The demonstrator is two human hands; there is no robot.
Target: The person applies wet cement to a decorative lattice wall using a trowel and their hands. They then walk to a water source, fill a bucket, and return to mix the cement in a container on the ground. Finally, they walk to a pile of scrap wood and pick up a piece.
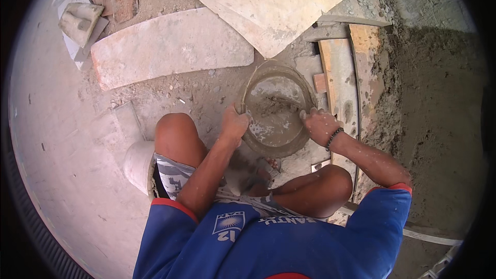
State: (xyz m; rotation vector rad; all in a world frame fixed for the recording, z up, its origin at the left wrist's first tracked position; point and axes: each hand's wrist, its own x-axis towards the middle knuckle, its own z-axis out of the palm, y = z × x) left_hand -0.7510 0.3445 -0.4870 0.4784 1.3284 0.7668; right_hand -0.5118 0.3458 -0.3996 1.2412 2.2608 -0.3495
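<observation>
A round bucket [303,142] stands between my knees, its rim and walls coated in grey cement. Wet grey mortar [271,121] lies inside, with a thicker lump near the middle. My left hand [235,124] is closed on the bucket's left rim. At the opposite rim my right hand [320,125], with a dark beaded bracelet on the wrist, is closed on a mortar-covered tool [290,102]. That tool reaches into the mix and looks like a trowel; its blade is hidden. Splashes of cement dot my right hand and forearm.
A long pale slab [170,46] lies beyond the bucket on the left, and a large stiff sheet [268,0] behind it. Wooden boards [338,72] run along the right, beside wet cement [434,108]. A pale bucket [138,165] is by my left thigh.
</observation>
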